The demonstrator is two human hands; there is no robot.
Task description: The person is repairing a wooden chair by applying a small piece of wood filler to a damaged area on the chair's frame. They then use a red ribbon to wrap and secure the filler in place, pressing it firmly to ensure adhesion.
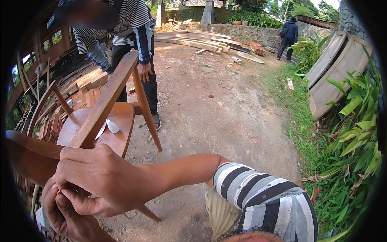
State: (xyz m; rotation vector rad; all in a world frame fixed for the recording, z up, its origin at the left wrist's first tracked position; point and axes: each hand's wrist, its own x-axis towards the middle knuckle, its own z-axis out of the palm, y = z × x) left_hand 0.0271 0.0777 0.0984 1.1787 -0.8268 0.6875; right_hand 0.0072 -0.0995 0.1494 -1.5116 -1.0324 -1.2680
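Found the wooden chair [123, 113] close in front, on the dirt ground [225, 133]. Judged the frame mostly assembled, seat [74, 121], legs [148, 109] and armrest [105, 99] all in place; guessed at fine work unfinished near the armrest's rear end, but could not tell how much. Saw a small white bottle [113, 126] on the seat. Had the right hand [102, 177] beside that rear end, knuckles up, fingers closed to a pinch, and the left hand [70, 213] just below, fingers curled. Could not make out anything gripped in either. Reached across from the right, elbow bent under a striped sleeve [258, 187]. Noticed, farther out, another person [142, 44] stooping by the chair's far side.
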